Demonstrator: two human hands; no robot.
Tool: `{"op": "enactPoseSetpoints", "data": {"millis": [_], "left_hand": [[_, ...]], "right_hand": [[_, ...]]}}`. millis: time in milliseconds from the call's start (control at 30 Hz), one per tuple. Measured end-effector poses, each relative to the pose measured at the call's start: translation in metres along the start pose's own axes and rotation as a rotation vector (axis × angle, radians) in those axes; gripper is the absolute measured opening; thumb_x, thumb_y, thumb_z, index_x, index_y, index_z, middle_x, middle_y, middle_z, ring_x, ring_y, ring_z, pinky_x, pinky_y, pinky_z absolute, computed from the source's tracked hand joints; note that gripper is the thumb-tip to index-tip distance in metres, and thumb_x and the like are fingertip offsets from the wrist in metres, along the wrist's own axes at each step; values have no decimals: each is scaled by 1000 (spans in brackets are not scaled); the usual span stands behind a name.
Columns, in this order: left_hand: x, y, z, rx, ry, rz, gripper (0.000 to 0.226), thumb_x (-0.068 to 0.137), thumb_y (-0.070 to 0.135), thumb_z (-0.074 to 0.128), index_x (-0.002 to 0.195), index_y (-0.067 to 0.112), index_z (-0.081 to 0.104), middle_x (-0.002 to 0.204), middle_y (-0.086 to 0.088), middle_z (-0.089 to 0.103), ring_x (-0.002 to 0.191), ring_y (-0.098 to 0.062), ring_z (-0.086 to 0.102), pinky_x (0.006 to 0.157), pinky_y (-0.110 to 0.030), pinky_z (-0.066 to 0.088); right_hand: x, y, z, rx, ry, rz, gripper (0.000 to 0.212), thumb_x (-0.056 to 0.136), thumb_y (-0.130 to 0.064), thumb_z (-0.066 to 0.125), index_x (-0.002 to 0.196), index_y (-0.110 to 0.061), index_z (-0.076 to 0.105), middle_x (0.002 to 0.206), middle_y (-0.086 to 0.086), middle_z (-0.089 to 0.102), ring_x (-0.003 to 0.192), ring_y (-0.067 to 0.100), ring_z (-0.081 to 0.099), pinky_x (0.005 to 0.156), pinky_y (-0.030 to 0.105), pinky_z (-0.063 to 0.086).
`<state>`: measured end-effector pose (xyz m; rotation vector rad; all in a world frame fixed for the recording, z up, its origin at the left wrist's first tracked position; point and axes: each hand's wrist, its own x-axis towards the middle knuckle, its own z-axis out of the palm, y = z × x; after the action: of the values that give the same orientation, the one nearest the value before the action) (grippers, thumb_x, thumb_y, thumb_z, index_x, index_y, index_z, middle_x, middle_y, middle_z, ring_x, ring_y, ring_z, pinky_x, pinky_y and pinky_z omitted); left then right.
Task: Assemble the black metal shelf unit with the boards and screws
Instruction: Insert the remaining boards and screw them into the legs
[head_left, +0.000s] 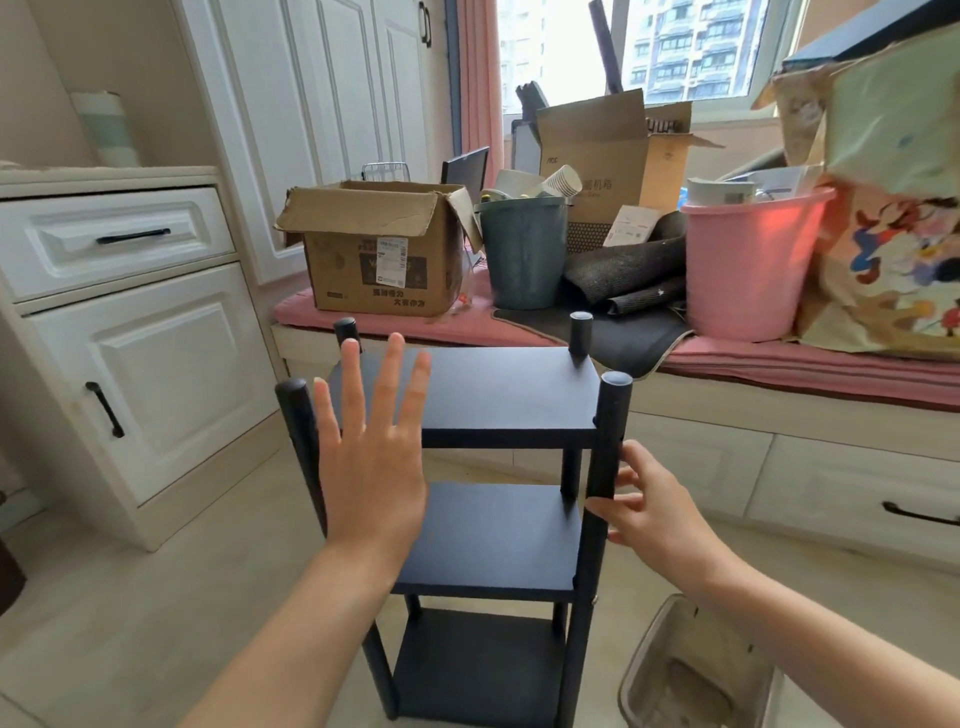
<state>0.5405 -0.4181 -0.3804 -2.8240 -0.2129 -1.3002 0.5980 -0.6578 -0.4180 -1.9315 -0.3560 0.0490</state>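
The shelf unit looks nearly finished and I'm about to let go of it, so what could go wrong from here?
1. The shelf unit is tall and narrow; only the right hand steadies its front right post, while the left hand is open with fingers spread. It might tip once released.
2. Any loose screw could let the top board wobble; joint tightness cannot be seen.
3. The small bin sits close by on the floor and could be knocked.

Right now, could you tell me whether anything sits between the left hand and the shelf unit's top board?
Nothing visible does: the left hand hovers open directly over the top board, whose surface looks bare.
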Motion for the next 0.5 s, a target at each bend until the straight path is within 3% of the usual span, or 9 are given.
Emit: {"op": "enactPoseSetpoints", "data": {"millis": [133,233,367,433,500], "left_hand": [[2,43,5,-89,-64,163,85,67,3,85,145,14,52,158,-12,39,149,-40,26,119,-59,18],[-1,60,12,-119,-94,255,68,68,8,82,134,13,64,154,-12,45,146,-39,35,117,-59,21],[-2,78,15,-181,-104,253,49,84,23,57,132,16,66,146,-4,56,137,-29,51,117,-58,27],[-2,85,16,-260,-116,219,52,88,30,40,131,19,66,140,1,62,131,-26,56,115,-55,32],[0,88,20,-309,-126,191,53,91,38,36,131,22,66,138,4,63,131,-24,55,112,-54,33]], "right_hand": [[-2,3,-5,1,-43,-13,34,95,-4,58,107,-35,52,105,-6,62,94,14,68,73,24,58],[-4,6,-6,21,-48,-9,33,97,-4,55,108,-35,53,109,-4,64,96,14,68,76,27,59],[-6,7,-6,87,-27,0,28,96,-2,55,108,-27,58,106,3,67,93,17,71,82,39,60],[-6,8,-8,123,-16,-4,26,95,-2,58,106,-25,59,102,5,69,88,17,72,78,39,61],[-5,10,-10,158,-16,6,23,94,-2,60,104,-23,59,100,6,70,86,17,73,76,38,61]]}}
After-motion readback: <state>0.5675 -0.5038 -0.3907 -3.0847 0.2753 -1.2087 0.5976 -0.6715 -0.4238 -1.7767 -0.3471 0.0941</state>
